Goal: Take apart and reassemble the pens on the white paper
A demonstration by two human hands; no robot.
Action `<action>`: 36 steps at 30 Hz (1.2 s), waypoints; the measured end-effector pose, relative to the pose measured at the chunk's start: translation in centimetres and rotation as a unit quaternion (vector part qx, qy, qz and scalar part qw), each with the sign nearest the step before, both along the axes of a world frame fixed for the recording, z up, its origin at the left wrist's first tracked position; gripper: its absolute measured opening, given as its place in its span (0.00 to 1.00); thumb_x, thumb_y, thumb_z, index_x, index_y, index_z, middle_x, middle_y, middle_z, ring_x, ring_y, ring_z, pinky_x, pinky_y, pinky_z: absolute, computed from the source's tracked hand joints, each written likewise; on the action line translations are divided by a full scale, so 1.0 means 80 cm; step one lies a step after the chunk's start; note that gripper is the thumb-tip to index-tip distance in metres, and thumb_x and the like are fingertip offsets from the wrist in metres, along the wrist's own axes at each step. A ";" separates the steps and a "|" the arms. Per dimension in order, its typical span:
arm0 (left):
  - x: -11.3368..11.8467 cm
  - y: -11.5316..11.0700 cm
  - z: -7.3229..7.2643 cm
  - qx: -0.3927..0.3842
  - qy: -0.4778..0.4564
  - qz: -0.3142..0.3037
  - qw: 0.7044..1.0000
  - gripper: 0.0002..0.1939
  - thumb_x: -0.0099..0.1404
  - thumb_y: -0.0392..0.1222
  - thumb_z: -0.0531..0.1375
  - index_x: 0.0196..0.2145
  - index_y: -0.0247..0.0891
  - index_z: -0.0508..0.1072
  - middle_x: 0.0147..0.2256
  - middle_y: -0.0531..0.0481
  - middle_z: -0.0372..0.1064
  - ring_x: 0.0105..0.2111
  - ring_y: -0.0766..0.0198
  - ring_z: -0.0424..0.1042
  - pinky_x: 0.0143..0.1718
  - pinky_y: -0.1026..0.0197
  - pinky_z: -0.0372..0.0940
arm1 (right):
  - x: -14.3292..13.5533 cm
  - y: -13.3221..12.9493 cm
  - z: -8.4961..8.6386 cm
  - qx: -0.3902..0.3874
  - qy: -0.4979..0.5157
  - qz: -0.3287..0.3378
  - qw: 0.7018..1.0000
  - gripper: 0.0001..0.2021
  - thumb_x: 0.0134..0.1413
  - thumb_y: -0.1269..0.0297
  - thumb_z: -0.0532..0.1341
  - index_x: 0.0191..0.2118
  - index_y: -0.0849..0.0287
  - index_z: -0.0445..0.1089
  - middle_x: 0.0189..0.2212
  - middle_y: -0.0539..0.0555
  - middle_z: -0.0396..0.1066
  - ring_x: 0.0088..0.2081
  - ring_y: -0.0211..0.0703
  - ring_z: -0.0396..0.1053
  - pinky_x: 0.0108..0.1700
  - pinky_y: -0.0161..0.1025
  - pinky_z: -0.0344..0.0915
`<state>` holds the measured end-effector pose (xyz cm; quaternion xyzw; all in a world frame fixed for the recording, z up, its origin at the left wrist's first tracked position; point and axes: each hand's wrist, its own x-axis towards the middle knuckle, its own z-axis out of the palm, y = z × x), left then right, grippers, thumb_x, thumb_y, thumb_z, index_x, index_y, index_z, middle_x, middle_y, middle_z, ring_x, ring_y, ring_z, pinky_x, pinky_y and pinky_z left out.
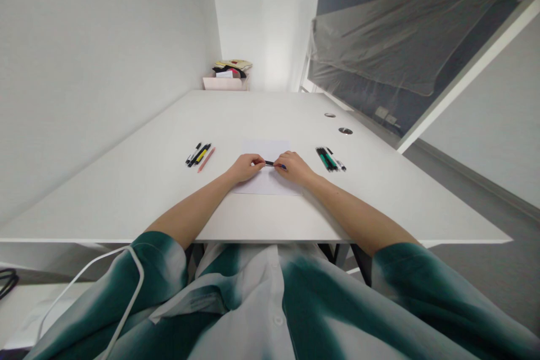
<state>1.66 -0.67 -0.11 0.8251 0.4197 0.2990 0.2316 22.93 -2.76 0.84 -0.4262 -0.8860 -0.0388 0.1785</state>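
Above a sheet of white paper (270,183) on the desk, both hands pinch one dark pen (269,163). My left hand (247,167) has its fingertips closed on the pen's left end. At the other end, my right hand (293,166) grips it, and a bit of blue shows by those fingers. The pen lies level between them, its ends mostly hidden by the fingers. Left of the paper is a group of pens (198,154), black, white and yellow, beside a pink pencil-like stick (206,160). To the right lie several green and black pens (327,159) and a white-and-black pen (336,159).
The white desk (261,115) runs along a wall at the left. A pink box (225,84) with cloth-like things stands at its far end. Two round desk inserts, one a dark grommet (345,131), sit near the right edge. A white cable (137,270) hangs over my left sleeve.
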 end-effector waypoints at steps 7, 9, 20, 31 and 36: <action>0.003 0.003 -0.003 -0.047 -0.048 0.002 0.998 0.18 0.62 0.49 0.56 0.33 0.32 0.80 0.26 0.49 0.74 0.27 0.64 0.68 0.32 0.62 0.62 | 0.000 -0.001 0.000 0.006 0.006 -0.011 1.000 0.10 0.59 0.70 0.57 0.38 0.60 0.77 0.37 0.58 0.76 0.43 0.48 0.68 0.44 0.41 0.56; 0.004 0.003 -0.003 -0.063 -0.069 -0.006 0.996 0.17 0.60 0.48 0.58 0.36 0.32 0.80 0.29 0.48 0.76 0.29 0.63 0.70 0.34 0.61 0.63 | 0.001 0.000 0.001 0.007 0.011 -0.013 1.000 0.09 0.59 0.70 0.58 0.39 0.60 0.77 0.37 0.58 0.76 0.44 0.48 0.68 0.44 0.41 0.56; 0.008 -0.010 0.005 -0.006 0.004 -0.008 1.000 0.14 0.59 0.43 0.60 0.40 0.38 0.81 0.37 0.48 0.79 0.36 0.61 0.75 0.43 0.60 0.67 | -0.006 -0.002 -0.005 0.016 0.004 0.018 1.000 0.10 0.59 0.70 0.57 0.38 0.62 0.76 0.36 0.60 0.76 0.42 0.48 0.67 0.44 0.41 0.56; 0.008 -0.010 0.004 0.017 0.022 -0.011 1.000 0.12 0.60 0.43 0.59 0.36 0.38 0.81 0.35 0.49 0.79 0.34 0.62 0.74 0.41 0.61 0.66 | -0.011 -0.005 -0.006 0.024 0.007 0.020 0.999 0.11 0.60 0.69 0.56 0.38 0.61 0.76 0.36 0.60 0.75 0.42 0.48 0.67 0.44 0.42 0.56; 0.008 -0.009 0.004 0.010 0.018 -0.013 1.000 0.12 0.60 0.43 0.59 0.36 0.37 0.81 0.35 0.48 0.79 0.34 0.61 0.74 0.41 0.61 0.66 | -0.013 -0.006 -0.005 0.023 -0.001 0.023 0.999 0.11 0.61 0.68 0.55 0.39 0.61 0.76 0.36 0.59 0.75 0.42 0.48 0.67 0.44 0.41 0.55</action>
